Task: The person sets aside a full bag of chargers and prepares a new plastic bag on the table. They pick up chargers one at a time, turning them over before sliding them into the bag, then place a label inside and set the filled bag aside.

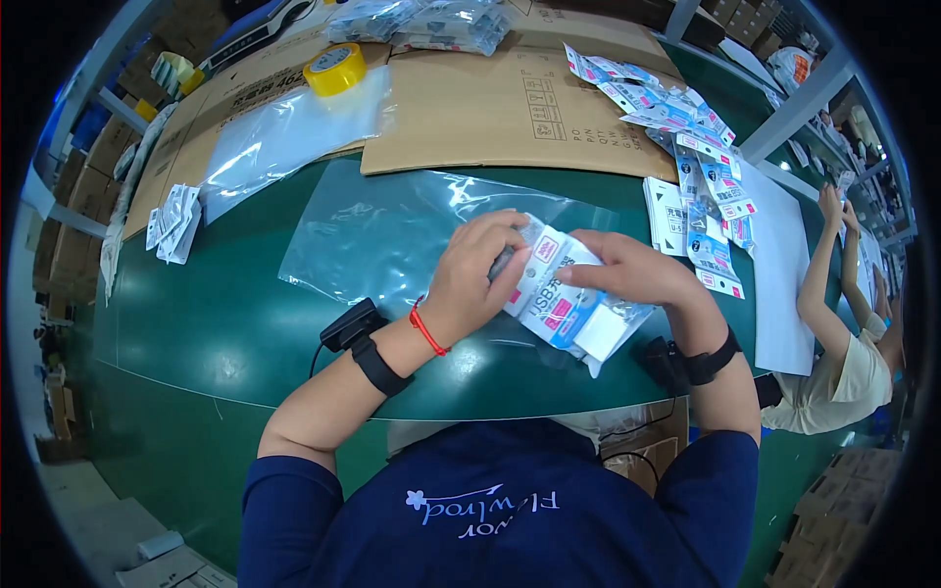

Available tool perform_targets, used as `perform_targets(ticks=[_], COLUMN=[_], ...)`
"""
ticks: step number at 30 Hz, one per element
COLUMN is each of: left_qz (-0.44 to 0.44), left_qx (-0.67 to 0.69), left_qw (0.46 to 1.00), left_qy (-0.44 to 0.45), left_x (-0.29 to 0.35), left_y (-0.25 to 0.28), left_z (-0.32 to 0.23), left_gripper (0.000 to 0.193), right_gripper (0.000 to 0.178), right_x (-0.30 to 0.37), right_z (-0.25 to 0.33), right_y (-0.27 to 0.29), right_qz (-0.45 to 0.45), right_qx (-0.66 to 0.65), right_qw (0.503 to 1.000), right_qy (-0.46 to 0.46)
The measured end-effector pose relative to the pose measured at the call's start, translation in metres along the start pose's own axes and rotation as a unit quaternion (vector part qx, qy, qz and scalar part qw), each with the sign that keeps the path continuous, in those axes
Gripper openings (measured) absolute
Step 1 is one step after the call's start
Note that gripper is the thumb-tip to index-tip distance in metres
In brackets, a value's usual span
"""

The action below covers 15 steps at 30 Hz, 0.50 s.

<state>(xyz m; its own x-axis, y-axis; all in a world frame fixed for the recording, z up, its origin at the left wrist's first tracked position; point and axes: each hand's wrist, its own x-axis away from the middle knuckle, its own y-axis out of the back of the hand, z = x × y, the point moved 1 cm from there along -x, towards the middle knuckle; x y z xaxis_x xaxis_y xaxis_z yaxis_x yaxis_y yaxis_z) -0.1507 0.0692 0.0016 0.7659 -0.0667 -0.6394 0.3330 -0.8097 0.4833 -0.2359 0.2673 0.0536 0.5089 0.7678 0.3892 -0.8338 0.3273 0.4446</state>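
Above the middle of the table I hold a retail packet (557,294) in white, blue and pink, tilted toward me. A white block (602,331) shows through clear plastic at its lower end. My left hand (475,269) closes round its upper left side, the fingers curled over the top. On the right edge my right hand (637,269) grips it, thumb across the front. Whether more packets sit behind it I cannot tell. Beneath my hands a large clear plastic bag (372,240) lies flat on the green table (216,323).
Loose packets (711,196) are piled at the right, beside white printed cards (665,216). Cardboard sheets (470,108) cover the back, with yellow tape (335,69) and bagged packets (451,24). Folded white papers (174,225) lie left. Another person (843,363) works at far right.
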Motion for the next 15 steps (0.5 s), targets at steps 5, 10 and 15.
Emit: perform_targets(ticks=[5, 10, 15], left_qz=[0.012, 0.043, 0.017], left_qx=[0.040, 0.035, 0.116], left_qw=[0.999, 0.996, 0.991], left_qy=[-0.032, -0.066, -0.061], left_x=[0.000, 0.003, 0.007], left_y=[-0.003, -0.007, -0.027], left_z=[-0.017, -0.044, -0.064], left_gripper=[0.010, 0.008, 0.010], right_gripper=[0.041, 0.036, 0.038], right_x=[-0.007, -0.018, -0.025], right_z=[0.005, -0.010, 0.002], right_y=[-0.018, -0.031, -0.048], right_qz=[0.003, -0.001, -0.032], right_qx=[-0.013, 0.039, -0.032], right_qw=[0.998, 0.985, 0.983], right_qy=[0.057, 0.171, 0.180])
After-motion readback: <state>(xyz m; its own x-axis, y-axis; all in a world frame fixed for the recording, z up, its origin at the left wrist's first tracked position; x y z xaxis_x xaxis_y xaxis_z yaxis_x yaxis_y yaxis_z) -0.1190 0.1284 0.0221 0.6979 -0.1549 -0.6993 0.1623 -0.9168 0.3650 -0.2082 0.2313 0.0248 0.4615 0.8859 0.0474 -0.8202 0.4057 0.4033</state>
